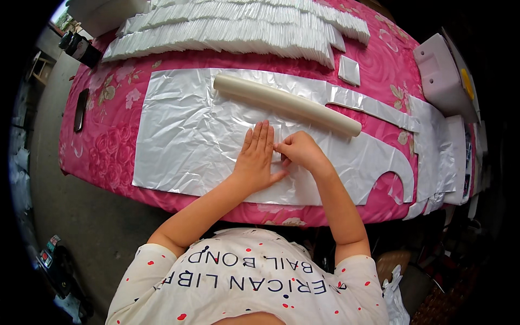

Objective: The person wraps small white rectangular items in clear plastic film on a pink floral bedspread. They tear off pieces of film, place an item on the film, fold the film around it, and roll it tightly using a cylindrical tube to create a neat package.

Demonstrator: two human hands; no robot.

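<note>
A thin white plastic apron [179, 130] lies spread and wrinkled over the table, with curved cut-outs and a strap at its right end. My left hand [257, 157] rests flat on it, fingers stretched out, partly covering a small folded plastic packet [277, 133]. Just to the right, my right hand [301, 151] is closed in a pinch at the edge of this packet; its fingertips are partly hidden. Beyond both hands, a cream tube [287, 104] lies slantwise across the apron.
Long rows of folded white packets [233, 39] line the table's far side, with one loose packet [349, 71] nearby. A phone [81, 110] and a dark bottle [79, 50] are at left. More plastic sheets [433, 146] and a white foam box [441, 76] stand at right. Pink floral cloth [116, 149] covers the table.
</note>
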